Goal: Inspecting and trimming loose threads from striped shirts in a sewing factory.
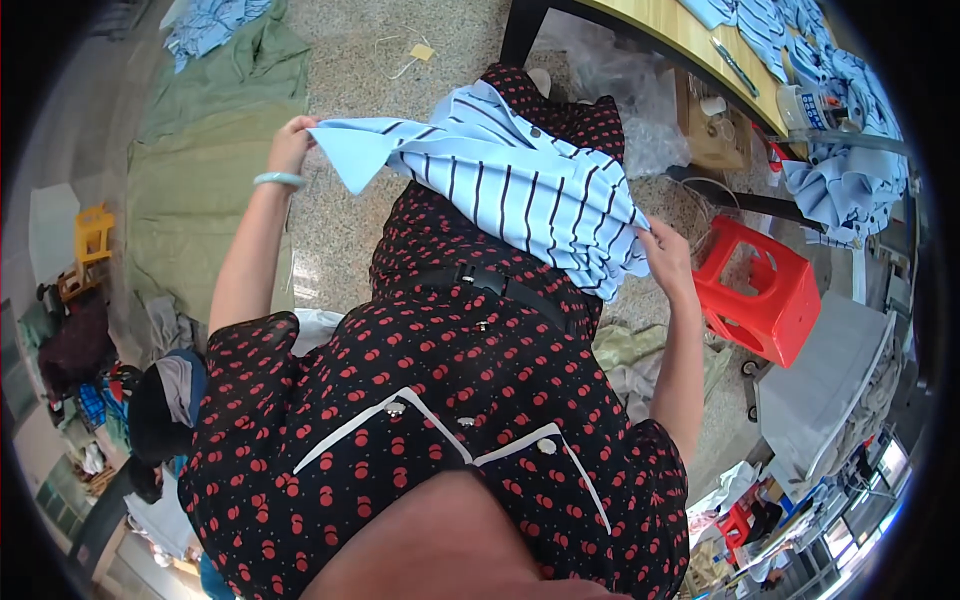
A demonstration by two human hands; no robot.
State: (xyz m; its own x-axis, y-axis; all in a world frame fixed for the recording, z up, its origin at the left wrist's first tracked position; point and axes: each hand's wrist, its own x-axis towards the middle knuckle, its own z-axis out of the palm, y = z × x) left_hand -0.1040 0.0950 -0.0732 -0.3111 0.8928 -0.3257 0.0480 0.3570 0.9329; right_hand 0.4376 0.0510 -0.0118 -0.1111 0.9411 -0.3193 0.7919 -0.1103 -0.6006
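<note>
A light blue shirt (520, 195) with dark stripes is stretched out across my lap. Pinched in my left hand (291, 140) is the tip of a plain blue corner at the shirt's left end; a pale bangle circles that wrist. At the opposite end, my right hand (668, 255) grips the striped cloth, which bunches and hangs in folds below the fingers. A dark button shows near the shirt's upper edge. Both arms are spread, holding the fabric fairly taut between them.
A red plastic stool (765, 300) stands close by my right hand. A wooden table (690, 40) at upper right bears a pen (735, 66) and blue striped garments (850, 110). Green cloth (205, 200) covers the floor on the left, with more blue cloth (215, 28) atop it.
</note>
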